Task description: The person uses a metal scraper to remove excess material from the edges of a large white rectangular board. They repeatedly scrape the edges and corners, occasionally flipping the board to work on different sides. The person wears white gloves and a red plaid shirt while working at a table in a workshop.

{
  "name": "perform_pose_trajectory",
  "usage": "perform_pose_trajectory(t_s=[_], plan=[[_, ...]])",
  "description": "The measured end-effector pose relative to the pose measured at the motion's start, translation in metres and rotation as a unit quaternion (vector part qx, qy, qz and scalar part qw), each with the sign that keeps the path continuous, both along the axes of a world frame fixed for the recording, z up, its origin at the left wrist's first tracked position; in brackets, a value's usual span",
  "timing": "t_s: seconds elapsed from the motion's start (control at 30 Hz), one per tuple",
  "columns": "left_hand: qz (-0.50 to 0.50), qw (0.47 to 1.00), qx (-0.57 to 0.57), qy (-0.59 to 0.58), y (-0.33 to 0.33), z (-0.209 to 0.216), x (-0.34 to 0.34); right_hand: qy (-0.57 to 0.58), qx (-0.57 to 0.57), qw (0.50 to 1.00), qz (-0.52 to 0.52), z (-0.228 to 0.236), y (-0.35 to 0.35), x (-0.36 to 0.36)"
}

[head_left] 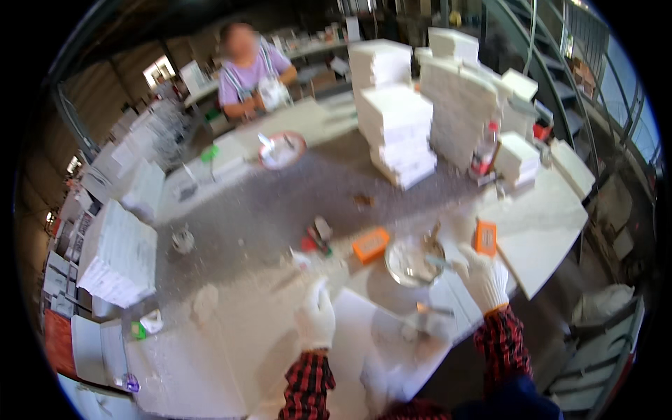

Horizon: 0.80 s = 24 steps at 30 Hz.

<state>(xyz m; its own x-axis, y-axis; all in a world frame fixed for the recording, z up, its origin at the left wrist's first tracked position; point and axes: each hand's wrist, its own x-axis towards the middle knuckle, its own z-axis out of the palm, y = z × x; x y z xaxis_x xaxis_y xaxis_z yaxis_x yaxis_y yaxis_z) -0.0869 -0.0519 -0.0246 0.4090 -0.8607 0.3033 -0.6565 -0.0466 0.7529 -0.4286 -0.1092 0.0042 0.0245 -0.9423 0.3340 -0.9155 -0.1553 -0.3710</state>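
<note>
1. Right hand [483,276], in a white work glove with a red-and-black plaid sleeve behind it, reaches over the round shallow metal bowl [413,260]. Its fingers are curled around a small pale tool [439,262] whose tip dips into the bowl. It's too blurred to say what kind of tool.
2. The bowl sits on the dusty grey worktable [266,210], just left of that hand, and holds a whitish, wet-looking mass.
3. Left hand [316,316], also white-gloved, rests with fingers loosely together on the flat white slab [364,336] lying at the near table edge. I cannot tell whether it pinches anything.
4. An orange rectangular block [370,244] lies just left of the bowl. A second orange block [485,236] stands just above the right hand.
5. Farther back, a round red-rimmed dish [281,150] with white paste sits in front of a second person in a lilac top [248,70] working at the far end.
6. Tall stacks of white tiles [395,119] crowd the far right of the table. More white stacks [119,255] line the left edge.
7. A large white panel [542,224] lies to the right of the bowl.
</note>
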Motion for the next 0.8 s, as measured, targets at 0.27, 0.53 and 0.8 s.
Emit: perform_pose_trajectory(t_s=[0.27,0.53,0.8], plan=[[0.004,0.998,0.045,0.054,0.002,0.010,-0.004,0.005,0.066,0.996,0.059,-0.012,0.018,0.043],[-0.008,0.997,0.048,0.054,0.005,0.012,-0.002,-0.049,0.021,0.995,0.080,-0.028,0.006,0.039],[-0.010,0.997,0.029,0.069,0.004,0.008,-0.002,0.018,0.115,0.985,0.125,-0.013,0.006,0.037]])
